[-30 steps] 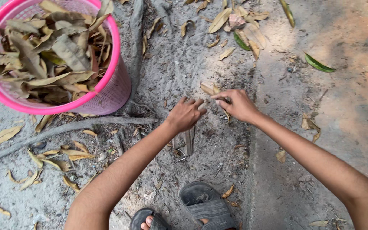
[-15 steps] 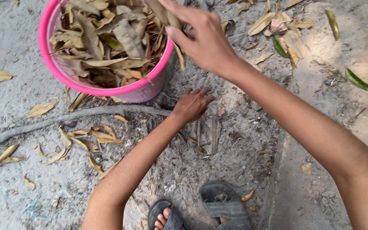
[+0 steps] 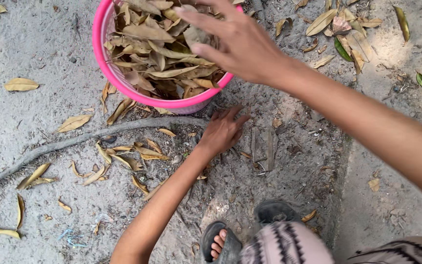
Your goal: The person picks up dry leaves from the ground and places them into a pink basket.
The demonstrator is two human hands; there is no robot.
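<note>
A pink plastic basket [image 3: 97, 46] stands on sandy ground at the top centre, heaped with dry brown leaves [image 3: 157, 49]. My right hand [image 3: 238, 44] hovers over the basket's right side with its fingers spread; a brown leaf [image 3: 196, 35] lies just under the fingertips. My left hand [image 3: 223, 131] rests flat on the ground just below the basket, fingers apart and holding nothing.
A thin root [image 3: 74, 142] runs across the ground left of my left hand, with dry leaves [image 3: 123, 156] scattered below it. More leaves [image 3: 343, 29] lie at the top right. A flat bark piece [image 3: 263, 146] lies right of my left hand. My sandalled foot [image 3: 218, 244] is at the bottom.
My right hand rose from the ground with leaves, reached the basket and spread its fingers above it. The view shifted, so the basket sits more to the right. My left hand stayed on the ground.
</note>
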